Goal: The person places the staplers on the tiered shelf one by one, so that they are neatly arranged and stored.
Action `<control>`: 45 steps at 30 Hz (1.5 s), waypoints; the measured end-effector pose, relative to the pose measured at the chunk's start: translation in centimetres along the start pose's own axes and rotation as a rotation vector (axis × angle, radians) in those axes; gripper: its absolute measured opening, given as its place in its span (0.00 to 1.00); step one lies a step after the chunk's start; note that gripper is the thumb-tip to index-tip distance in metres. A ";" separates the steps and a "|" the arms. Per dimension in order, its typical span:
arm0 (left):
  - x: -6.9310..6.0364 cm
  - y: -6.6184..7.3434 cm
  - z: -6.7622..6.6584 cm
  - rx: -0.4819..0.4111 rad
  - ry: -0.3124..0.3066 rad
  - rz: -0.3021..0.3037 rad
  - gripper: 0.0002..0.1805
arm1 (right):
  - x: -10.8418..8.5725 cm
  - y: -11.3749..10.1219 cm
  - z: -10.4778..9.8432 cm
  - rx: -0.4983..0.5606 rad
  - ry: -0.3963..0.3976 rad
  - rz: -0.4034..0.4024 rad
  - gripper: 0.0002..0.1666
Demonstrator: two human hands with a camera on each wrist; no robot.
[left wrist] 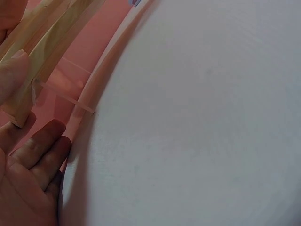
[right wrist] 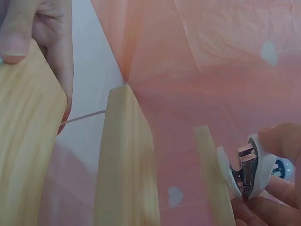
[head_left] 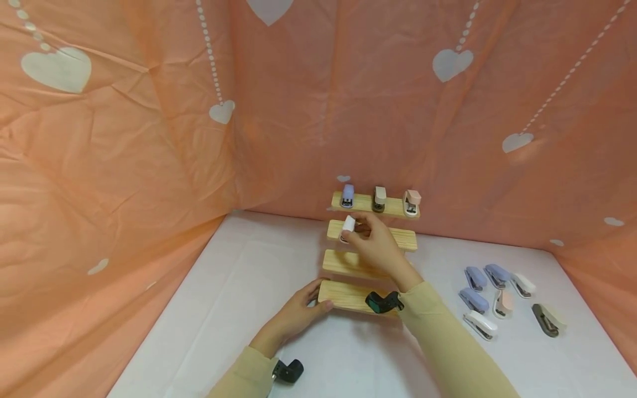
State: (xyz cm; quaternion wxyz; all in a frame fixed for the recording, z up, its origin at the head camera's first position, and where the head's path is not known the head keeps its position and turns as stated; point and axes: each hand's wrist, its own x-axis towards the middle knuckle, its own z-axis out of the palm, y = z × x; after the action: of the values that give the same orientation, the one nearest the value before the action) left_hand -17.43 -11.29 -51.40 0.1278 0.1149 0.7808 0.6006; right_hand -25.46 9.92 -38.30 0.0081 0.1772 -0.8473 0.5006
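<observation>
A tiered wooden shelf rack [head_left: 343, 296] stands on the table. My left hand [head_left: 293, 315] grips the left end of its lowest shelf, the thumb on the wood and a finger below it in the left wrist view. With my right hand [head_left: 376, 242] I pinch a small white stapler [right wrist: 262, 165] at the left end of the second shelf from the top. Its base is at the shelf board; whether it bears full weight there I cannot tell. On the top shelf sit a purple stapler [head_left: 348, 194], a cream-and-dark stapler [head_left: 380, 199] and a pink-and-white stapler [head_left: 412, 202].
Several loose staplers lie on the white table [head_left: 199, 309] to the right, among them a purple one [head_left: 473, 300], a white one [head_left: 480, 323] and a cream-and-grey one [head_left: 546, 320]. An orange cloth with hearts [head_left: 298, 121] hangs close behind the rack.
</observation>
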 end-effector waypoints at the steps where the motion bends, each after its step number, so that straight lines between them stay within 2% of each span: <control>1: 0.0 0.0 0.0 -0.005 0.001 -0.003 0.39 | 0.2 0.0 0.1 -0.002 -0.004 0.006 0.35; 5: -0.1 0.2 0.1 -0.016 0.001 -0.005 0.38 | 0.6 0.2 0.5 -0.010 -0.009 0.011 0.32; 8: -0.4 0.9 0.1 -0.013 0.002 -0.001 0.37 | 0.6 0.4 0.6 -0.029 -0.004 -0.012 0.30; 12: -0.3 0.8 0.0 -0.005 -0.008 0.002 0.36 | 0.3 0.5 0.6 -0.122 0.006 -0.064 0.34; 14: -0.1 0.2 -0.1 -0.001 -0.010 0.000 0.37 | 0.2 0.5 0.5 -0.179 0.005 -0.083 0.36; 20: -0.3 0.8 -0.1 0.001 0.007 -0.010 0.38 | 0.3 0.4 0.7 -0.292 0.018 -0.090 0.36; 26: -0.3 0.6 0.0 -0.008 0.004 -0.007 0.37 | 0.4 0.5 0.8 -0.311 0.034 -0.083 0.35; 37: 0.0 0.2 -0.1 0.017 0.003 0.000 0.38 | 0.6 0.7 1.2 -0.327 0.078 -0.117 0.36; 45: -0.1 0.3 -0.1 0.020 -0.004 0.014 0.38 | 0.5 0.7 1.2 -0.336 0.082 -0.116 0.35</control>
State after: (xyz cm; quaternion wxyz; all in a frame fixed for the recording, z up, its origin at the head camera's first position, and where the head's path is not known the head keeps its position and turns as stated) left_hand -17.34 -11.32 -51.11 0.1241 0.1230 0.7857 0.5934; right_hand -25.95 9.03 -39.39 0.1009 0.2015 -0.9064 0.3573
